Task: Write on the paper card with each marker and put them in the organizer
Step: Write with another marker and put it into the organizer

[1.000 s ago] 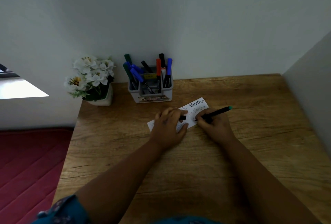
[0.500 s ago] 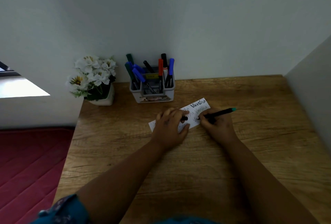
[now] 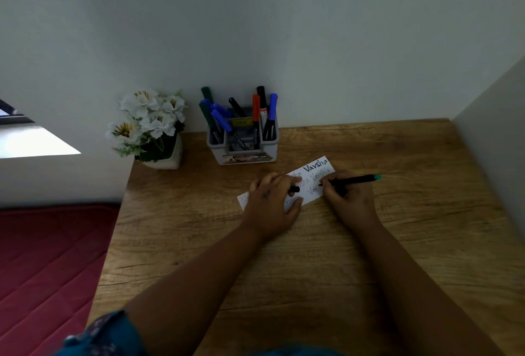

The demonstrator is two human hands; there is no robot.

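While the right hand [image 3: 350,199] pinches a slim black marker [image 3: 352,180] with a teal end and sets its tip on the paper card [image 3: 318,175], the writing step is in hand: a new word, so far only its first letters, sits on the card's lowest line beside the tip. The left hand [image 3: 270,205] lies flat over the card's left half, fingers spread to pin it down, and a small black piece, probably the marker's cap [image 3: 294,189], shows at its fingertips; whether the hand grips it or merely rests on it I cannot tell.

The card is a thin white strip, matte, lying askew near the middle of the tabletop [image 3: 412,242], its right end toward the back edge. Several handwritten lines in different inks already cover it. The organizer [image 3: 244,145] stands just behind it at the back edge, against the wall: a small grey plastic caddy with separate compartments, holding green, blue, black and red markers upright or leaning. A white pot of white artificial flowers [image 3: 147,128] sits at the back left corner. The tabletop is wood-grain laminate, smooth and hard.

By my judgement, the next move calls for finishing the word, refitting the cap, then a short reach forward to drop this marker into an organizer compartment.
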